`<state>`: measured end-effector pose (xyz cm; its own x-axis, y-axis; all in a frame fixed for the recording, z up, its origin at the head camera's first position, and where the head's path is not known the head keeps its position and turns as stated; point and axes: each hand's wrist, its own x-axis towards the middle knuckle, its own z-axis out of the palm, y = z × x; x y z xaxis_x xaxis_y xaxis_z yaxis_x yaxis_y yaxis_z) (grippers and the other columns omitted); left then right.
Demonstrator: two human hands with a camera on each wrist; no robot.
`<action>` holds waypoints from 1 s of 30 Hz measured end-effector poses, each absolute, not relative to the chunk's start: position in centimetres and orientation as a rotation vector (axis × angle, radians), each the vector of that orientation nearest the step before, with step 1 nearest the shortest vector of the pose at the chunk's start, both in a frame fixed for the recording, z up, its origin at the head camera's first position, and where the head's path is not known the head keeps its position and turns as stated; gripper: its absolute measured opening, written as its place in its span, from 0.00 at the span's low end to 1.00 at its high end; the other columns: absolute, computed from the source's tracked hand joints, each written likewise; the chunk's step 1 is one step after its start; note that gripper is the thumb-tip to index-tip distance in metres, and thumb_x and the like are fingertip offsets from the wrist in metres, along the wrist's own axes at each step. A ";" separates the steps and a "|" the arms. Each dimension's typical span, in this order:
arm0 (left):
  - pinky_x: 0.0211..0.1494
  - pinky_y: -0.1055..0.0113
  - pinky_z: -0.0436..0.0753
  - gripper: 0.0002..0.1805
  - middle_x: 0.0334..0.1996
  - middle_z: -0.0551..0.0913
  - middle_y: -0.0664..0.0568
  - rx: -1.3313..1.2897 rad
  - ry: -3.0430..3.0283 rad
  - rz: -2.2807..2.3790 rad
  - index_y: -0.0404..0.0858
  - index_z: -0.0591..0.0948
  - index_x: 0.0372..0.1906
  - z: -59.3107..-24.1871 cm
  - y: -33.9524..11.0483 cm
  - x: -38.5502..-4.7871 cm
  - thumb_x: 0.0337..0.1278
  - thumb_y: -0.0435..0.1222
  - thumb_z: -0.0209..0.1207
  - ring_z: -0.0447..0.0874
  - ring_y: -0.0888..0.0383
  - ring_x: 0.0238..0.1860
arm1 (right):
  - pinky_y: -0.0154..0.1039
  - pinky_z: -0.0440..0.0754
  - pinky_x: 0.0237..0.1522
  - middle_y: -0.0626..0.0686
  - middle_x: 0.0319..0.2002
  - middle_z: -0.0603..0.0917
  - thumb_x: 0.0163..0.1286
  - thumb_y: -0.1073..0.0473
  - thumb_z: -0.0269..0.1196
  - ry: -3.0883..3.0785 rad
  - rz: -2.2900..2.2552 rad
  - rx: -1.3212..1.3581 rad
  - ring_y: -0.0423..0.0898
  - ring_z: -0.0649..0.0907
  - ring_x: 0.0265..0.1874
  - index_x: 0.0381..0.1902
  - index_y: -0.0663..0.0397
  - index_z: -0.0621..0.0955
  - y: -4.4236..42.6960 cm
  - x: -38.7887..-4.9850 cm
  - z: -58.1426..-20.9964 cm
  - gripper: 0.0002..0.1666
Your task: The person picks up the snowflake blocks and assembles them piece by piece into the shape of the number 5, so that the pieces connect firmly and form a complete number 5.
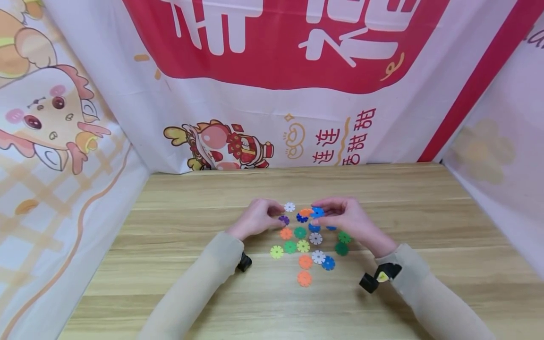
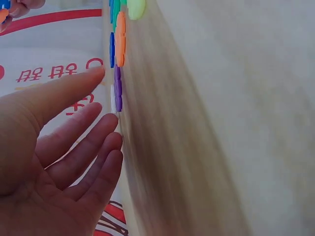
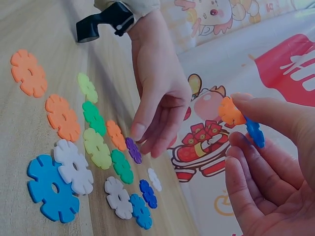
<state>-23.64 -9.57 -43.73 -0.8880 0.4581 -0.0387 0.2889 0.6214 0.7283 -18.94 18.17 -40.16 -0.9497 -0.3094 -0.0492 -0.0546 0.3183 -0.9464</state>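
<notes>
My right hand (image 1: 346, 217) pinches a blue notched plastic disc (image 3: 255, 132) between thumb and fingers, raised off the table. An orange notched disc (image 3: 230, 112) is joined to it at an angle. My left hand (image 1: 259, 219) is beside a purple disc (image 1: 284, 220), fingers loosely bent and thumb apart; in the left wrist view the palm (image 2: 64, 167) holds nothing. Whether a fingertip touches the purple disc I cannot tell. A white disc (image 1: 290, 207) and a dark blue disc (image 3: 148, 193) lie close by.
Several more notched discs lie flat on the wooden table (image 1: 178, 283), among them an orange disc (image 1: 304, 278), a yellow-green disc (image 1: 276, 252) and a dark green disc (image 1: 342, 249) below the right forearm. Printed cloth (image 1: 272, 75) hangs behind and at both sides.
</notes>
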 end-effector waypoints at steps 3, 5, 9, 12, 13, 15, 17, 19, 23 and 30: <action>0.54 0.62 0.81 0.21 0.46 0.86 0.52 0.602 2.630 1.107 0.37 0.86 0.53 -43.7 -9.4 -23.8 0.54 0.35 0.75 0.82 0.56 0.47 | 0.39 0.84 0.48 0.53 0.47 0.88 0.60 0.49 0.78 2.363 -1.683 -0.337 0.52 0.85 0.45 0.58 0.59 0.84 18.2 -19.0 -40.2 0.32; 0.53 0.61 0.81 0.19 0.45 0.86 0.52 0.599 2.635 1.101 0.37 0.86 0.52 -43.7 -9.3 -23.8 0.54 0.34 0.75 0.82 0.56 0.47 | 0.39 0.84 0.48 0.53 0.47 0.88 0.61 0.51 0.77 2.360 -1.687 -0.327 0.52 0.85 0.45 0.57 0.58 0.84 18.1 -18.9 -40.2 0.29; 0.52 0.62 0.81 0.18 0.44 0.86 0.51 0.585 2.634 1.090 0.37 0.87 0.51 -43.8 -9.1 -23.8 0.54 0.33 0.74 0.82 0.56 0.45 | 0.40 0.85 0.48 0.53 0.47 0.88 0.63 0.57 0.76 2.348 -1.695 -0.322 0.53 0.86 0.45 0.57 0.58 0.84 18.1 -18.9 -40.2 0.25; 0.51 0.62 0.81 0.17 0.43 0.86 0.51 0.581 2.638 1.073 0.37 0.87 0.50 -43.8 -9.0 -23.8 0.54 0.33 0.74 0.81 0.57 0.44 | 0.40 0.85 0.48 0.53 0.47 0.88 0.64 0.59 0.75 2.343 -1.698 -0.328 0.53 0.86 0.45 0.57 0.57 0.84 18.2 -18.8 -40.2 0.24; 0.50 0.62 0.81 0.16 0.43 0.86 0.51 0.582 2.640 1.068 0.37 0.87 0.49 -43.8 -8.9 -23.8 0.55 0.33 0.74 0.81 0.57 0.43 | 0.40 0.85 0.48 0.53 0.47 0.88 0.64 0.58 0.75 2.339 -1.703 -0.319 0.53 0.86 0.45 0.56 0.56 0.85 18.1 -18.8 -40.3 0.23; 0.50 0.62 0.81 0.15 0.43 0.86 0.51 0.587 2.646 1.055 0.37 0.88 0.48 -43.8 -8.9 -23.8 0.55 0.33 0.74 0.82 0.57 0.43 | 0.39 0.85 0.48 0.53 0.47 0.88 0.63 0.57 0.76 2.333 -1.707 -0.312 0.53 0.86 0.45 0.56 0.54 0.85 18.2 -18.9 -40.3 0.23; 0.50 0.62 0.81 0.15 0.42 0.86 0.51 0.592 2.647 1.046 0.37 0.88 0.48 -43.8 -8.8 -23.9 0.54 0.33 0.75 0.82 0.56 0.43 | 0.39 0.85 0.48 0.53 0.48 0.88 0.63 0.57 0.76 2.330 -1.708 -0.302 0.54 0.85 0.45 0.55 0.53 0.86 18.2 -18.9 -40.4 0.23; 0.50 0.62 0.81 0.15 0.42 0.86 0.51 0.592 2.646 1.040 0.37 0.88 0.47 -43.8 -8.8 -23.9 0.54 0.33 0.75 0.82 0.56 0.43 | 0.39 0.85 0.48 0.53 0.48 0.87 0.62 0.56 0.76 2.329 -1.707 -0.294 0.55 0.85 0.46 0.55 0.53 0.86 18.2 -18.9 -40.5 0.23; 0.49 0.63 0.81 0.16 0.41 0.85 0.52 0.577 2.642 1.036 0.38 0.88 0.47 -43.8 -8.7 -24.0 0.52 0.34 0.76 0.81 0.57 0.42 | 0.38 0.84 0.48 0.54 0.48 0.87 0.62 0.54 0.77 2.330 -1.696 -0.294 0.55 0.85 0.46 0.56 0.55 0.85 18.3 -19.0 -40.7 0.26; 0.46 0.65 0.83 0.14 0.35 0.84 0.54 0.576 2.596 1.124 0.39 0.83 0.42 -43.7 -8.8 -23.8 0.52 0.29 0.75 0.82 0.59 0.38 | 0.39 0.84 0.47 0.54 0.49 0.87 0.61 0.54 0.77 2.309 -1.714 -0.297 0.55 0.84 0.45 0.58 0.58 0.84 18.3 -18.8 -40.7 0.29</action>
